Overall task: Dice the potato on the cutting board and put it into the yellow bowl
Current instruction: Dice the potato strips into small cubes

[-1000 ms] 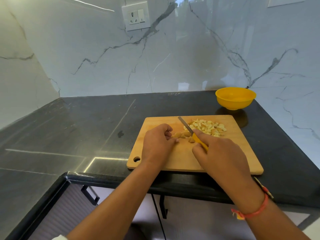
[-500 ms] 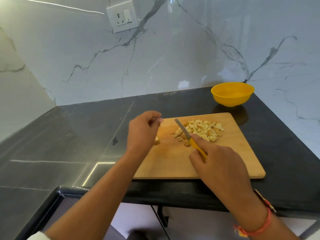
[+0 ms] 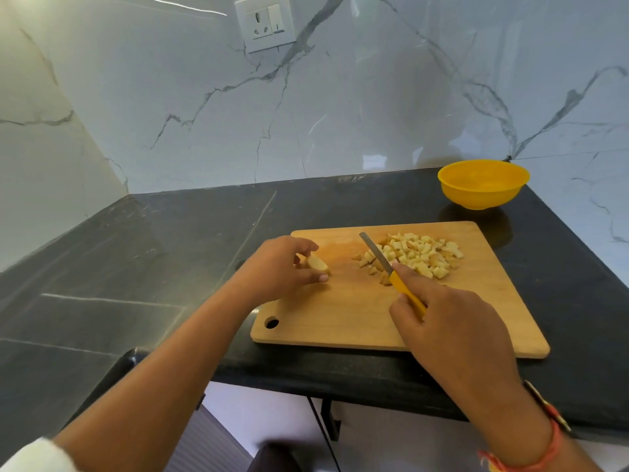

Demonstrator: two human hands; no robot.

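A wooden cutting board (image 3: 340, 321) lies on the black counter. A heap of diced potato (image 3: 420, 255) sits on its far right part. My left hand (image 3: 279, 267) pinches an uncut potato piece (image 3: 317, 264) at the board's far left corner. My right hand (image 3: 452, 328) grips the yellow handle of a knife (image 3: 377, 252), forefinger along its top, the blade lying against the left side of the heap. The yellow bowl (image 3: 483, 183) stands empty beyond the board's far right corner.
The black counter (image 3: 170, 267) runs left into a corner under marble walls. A wall socket (image 3: 265, 23) sits high on the back wall. The counter's front edge is just below the board, its right edge close past the bowl.
My left hand left the heap, went to the board's left edge and now pinches a separate potato piece there. The knife stays against the heap.
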